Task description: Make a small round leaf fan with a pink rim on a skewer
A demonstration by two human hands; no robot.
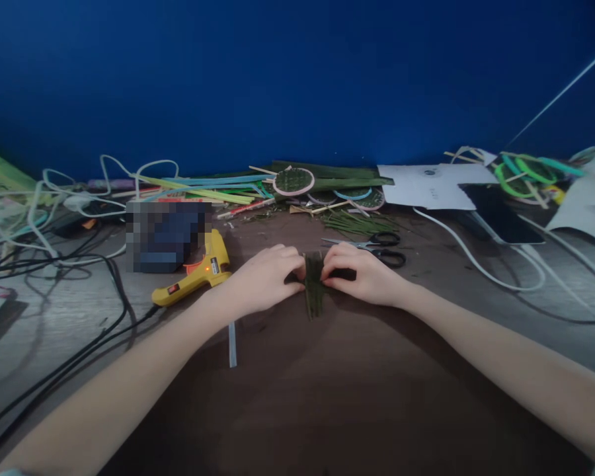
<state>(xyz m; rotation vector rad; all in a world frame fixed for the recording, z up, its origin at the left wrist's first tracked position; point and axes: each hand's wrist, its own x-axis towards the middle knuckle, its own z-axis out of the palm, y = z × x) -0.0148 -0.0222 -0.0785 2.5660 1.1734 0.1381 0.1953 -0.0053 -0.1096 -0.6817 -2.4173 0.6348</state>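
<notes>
In the middle of the table, several dark green leaf strips [314, 294] stand side by side in a small bundle, their lower ends spread over the wood. My left hand [272, 276] pinches the bundle's left edge between thumb and fingers. From the other side, my right hand [361, 272] has its fingertips closed on the right edge. Just behind my right hand lies a pair of scissors [384, 248] with black handles. A yellow glue gun [193, 281] with a lit orange light rests left of my left hand. Below that wrist shows a clear glue stick [233, 344].
Along the blue wall [297, 79] lie leaf pieces [347, 185], a round woven disc [293, 180] with a pink rim and coloured strips [203, 188]. White paper [426, 185] and a phone [503, 215] are at the right. Black cables [114, 317] run along the left.
</notes>
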